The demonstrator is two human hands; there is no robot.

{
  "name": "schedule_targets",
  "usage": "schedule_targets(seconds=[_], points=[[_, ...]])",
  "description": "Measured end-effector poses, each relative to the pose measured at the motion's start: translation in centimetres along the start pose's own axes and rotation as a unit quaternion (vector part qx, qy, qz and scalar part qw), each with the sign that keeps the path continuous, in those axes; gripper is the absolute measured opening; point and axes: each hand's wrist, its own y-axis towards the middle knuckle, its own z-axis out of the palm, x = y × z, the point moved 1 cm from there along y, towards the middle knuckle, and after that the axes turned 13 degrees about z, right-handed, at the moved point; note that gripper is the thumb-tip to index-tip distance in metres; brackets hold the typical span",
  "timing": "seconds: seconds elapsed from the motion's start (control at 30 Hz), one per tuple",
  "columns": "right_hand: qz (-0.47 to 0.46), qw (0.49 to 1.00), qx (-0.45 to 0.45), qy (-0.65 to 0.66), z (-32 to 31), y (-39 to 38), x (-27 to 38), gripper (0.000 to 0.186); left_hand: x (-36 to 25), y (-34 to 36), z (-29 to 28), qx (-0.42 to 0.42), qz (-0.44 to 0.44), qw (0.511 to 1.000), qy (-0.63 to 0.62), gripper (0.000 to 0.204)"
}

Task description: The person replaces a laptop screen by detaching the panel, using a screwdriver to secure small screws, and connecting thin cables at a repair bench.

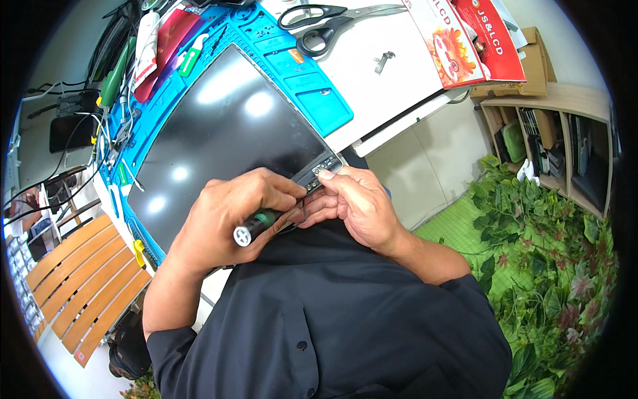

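A dark laptop screen panel (pixel 219 126) lies tilted over a blue repair mat (pixel 322 106), its near right corner over my lap. My left hand (pixel 229 206) is closed around a screwdriver (pixel 264 219) with a green and black handle and a pale end cap. The fingertips of that hand meet at the panel's lower edge, and what they pinch there, if anything, is hidden. My right hand (pixel 362 206) grips the panel's corner, thumb on top by a small metal hinge plate (pixel 324 166) with screws, the other fingers curled below the edge.
Black-handled scissors (pixel 325 30) and a small dark metal part (pixel 383 62) lie on the white table (pixel 372 100). A red and white box (pixel 458 46) stands at the far right. Tools and cables crowd the left. A wooden slatted chair (pixel 86 286) and a shelf (pixel 551 146) flank the table.
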Motion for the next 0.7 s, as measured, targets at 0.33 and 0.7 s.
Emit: schedule_targets(seconds=[0.33, 0.7], points=[[0.015, 1.0, -0.014, -0.004, 0.1, -0.2, 0.2, 0.041, 0.0, -1.4, -0.1, -0.027, -0.027, 0.999, 0.018, 0.026], [0.018, 1.0, -0.014, 0.006, 0.6, -0.3, 0.5, 0.041, -0.2, -2.1, 0.2, -0.047, -0.021, 0.998, 0.025, 0.018]])
